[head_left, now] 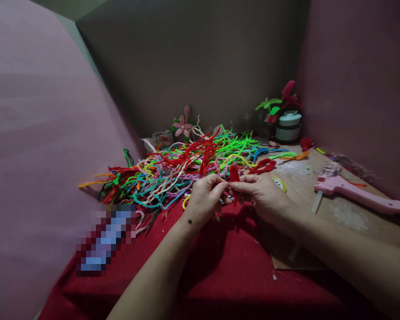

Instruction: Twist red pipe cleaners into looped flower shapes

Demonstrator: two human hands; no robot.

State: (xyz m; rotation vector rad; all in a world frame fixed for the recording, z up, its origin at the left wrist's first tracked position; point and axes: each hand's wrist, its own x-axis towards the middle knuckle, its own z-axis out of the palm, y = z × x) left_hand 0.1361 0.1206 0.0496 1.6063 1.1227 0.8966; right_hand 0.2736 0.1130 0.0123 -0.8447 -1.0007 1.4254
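Between my two hands, above the red cloth point(220, 262), is a red pipe cleaner point(234, 174) bent into a narrow upright loop. My left hand point(207, 195) pinches it low on its left side. From the right, the thumb and fingers of my right hand point(265, 195) close on the same piece. Its lower end hangs just under the fingertips. Behind the hands spreads a tangled heap of pipe cleaners point(173, 164) in many colours. Another looped red pipe cleaner point(262, 166) lies just beyond my right hand.
A pink hot glue gun point(356, 191) rests on a brown board point(333, 240) at the right. At the back stand a pale lidded jar point(288, 126), a pink pipe cleaner flower point(182, 126) and green leaves point(268, 104). Walls close in on both sides; a blurred patch covers something at left.
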